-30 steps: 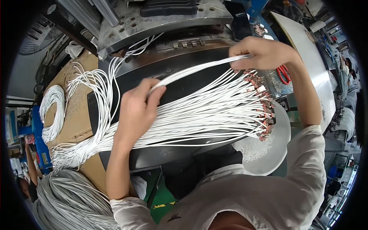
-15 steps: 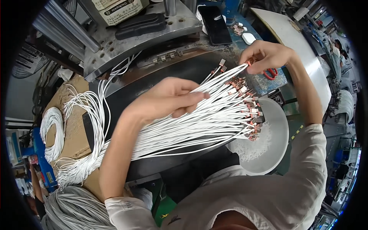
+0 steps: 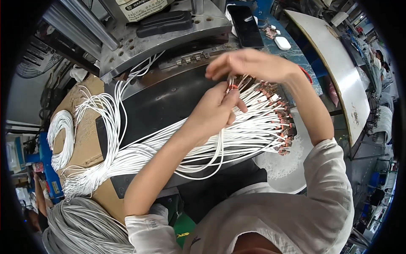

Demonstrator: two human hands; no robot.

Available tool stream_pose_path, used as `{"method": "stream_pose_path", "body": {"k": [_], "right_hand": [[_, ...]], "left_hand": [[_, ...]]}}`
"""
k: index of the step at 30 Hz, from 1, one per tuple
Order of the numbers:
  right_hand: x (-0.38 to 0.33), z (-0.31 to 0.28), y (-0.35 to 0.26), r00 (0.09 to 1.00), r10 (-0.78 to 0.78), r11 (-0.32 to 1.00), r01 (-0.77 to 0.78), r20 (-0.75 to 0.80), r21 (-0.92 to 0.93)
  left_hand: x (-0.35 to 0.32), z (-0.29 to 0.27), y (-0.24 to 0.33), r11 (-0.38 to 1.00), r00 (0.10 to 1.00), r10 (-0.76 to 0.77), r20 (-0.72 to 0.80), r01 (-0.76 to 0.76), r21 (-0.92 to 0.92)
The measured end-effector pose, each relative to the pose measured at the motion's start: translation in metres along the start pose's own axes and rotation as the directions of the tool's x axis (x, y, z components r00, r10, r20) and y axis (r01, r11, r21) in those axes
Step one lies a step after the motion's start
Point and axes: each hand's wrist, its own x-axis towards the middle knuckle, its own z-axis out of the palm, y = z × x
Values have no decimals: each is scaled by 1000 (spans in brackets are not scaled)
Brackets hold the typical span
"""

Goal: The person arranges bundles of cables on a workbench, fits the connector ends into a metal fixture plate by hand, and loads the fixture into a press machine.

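Left hand [image 3: 211, 112] fingers hold white cables [image 3: 221, 148] near reddish ends [image 3: 233, 86]; right hand [image 3: 256, 65] blurred, grip unclear.

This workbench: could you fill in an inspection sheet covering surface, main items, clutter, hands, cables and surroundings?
Surface: black board, partly covered by cables.
Job's things: white cables with orange-and-metal ends, mostly fanned toward the right.
Clutter: black phone, small white case, grey bowl containing white scraps.
Hands: left hand gripping a few white cables near their ends; right hand blurred, fingers extended; contact unclear.
Cables: gripped strands hang in a loop; grey coil lower left, white coil above it.
Surroundings: metal machine behind the board, pale table at right.
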Motion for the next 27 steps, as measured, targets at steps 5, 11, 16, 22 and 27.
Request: {"method": "stream_pose_path", "body": {"k": [5,11,16,22,27], "right_hand": [[21,48,-45,976,55,977,-8,212,-215],[62,26,45,904,-286,367,-202,-317,-908],[54,42,30,943,-153,440,-202,-295,-875],[34,46,0,961,71,834,-203,-265,-514],[27,53,4,952,250,953,-210,-174,217]], "left_hand": [[-29,-34,3,996,999,-46,1,46,78],[-44,-47,5,992,992,-10,-129,-7,-130],[-39,-59,-2,990,967,10,-254,-45,-132],[-35,-54,2,995,957,-63,-283,39,-90],[-29,-49,-1,998,958,-57,-280,43,-55]]}}
